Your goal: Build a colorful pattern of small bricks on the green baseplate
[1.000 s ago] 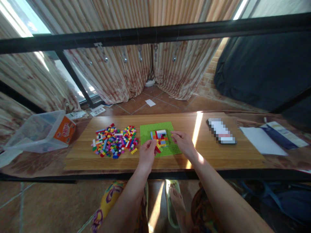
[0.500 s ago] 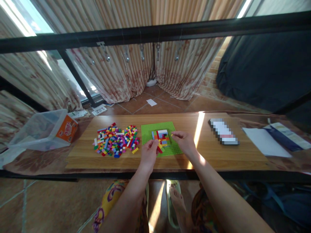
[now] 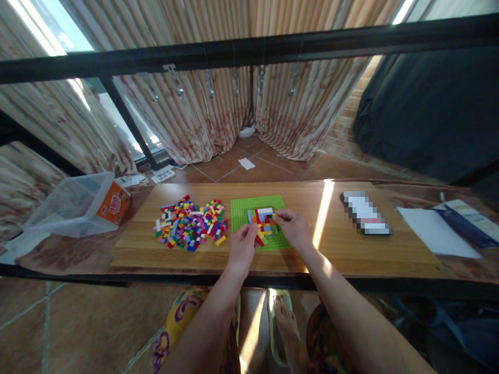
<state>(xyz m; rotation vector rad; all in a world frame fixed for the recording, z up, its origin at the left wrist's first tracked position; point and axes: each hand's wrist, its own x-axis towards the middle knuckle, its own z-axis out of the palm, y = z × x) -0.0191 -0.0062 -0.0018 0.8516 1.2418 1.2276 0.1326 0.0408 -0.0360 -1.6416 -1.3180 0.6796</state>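
A green studded baseplate (image 3: 237, 208) lies on the wooden board, carrying a low build of toy bricks (image 3: 266, 211) in white, red, blue, orange and yellow. My left hand (image 3: 242, 244) is closed at the build's near left corner, fingertips against red and yellow bricks; what they pinch is hidden. Between thumb and forefinger of my right hand (image 3: 295, 227) is a small yellow brick (image 3: 274, 215), held at the right edge of the build. Left of the plate spreads a pile of loose bricks (image 3: 191, 226) in many colours.
A clear plastic box (image 3: 74, 202) with an orange label stands left of the wooden board (image 3: 132, 254). On the right lie a blurred-out phone-like object (image 3: 366, 213), white paper (image 3: 432, 231) and a blue-and-white packet (image 3: 468, 223). A dark rail (image 3: 249, 52) crosses behind, before curtains.
My right hand has moved left with the small yellow brick, from beside the build to its right edge. My left hand stays at the near corner. The whole view has shifted slightly.
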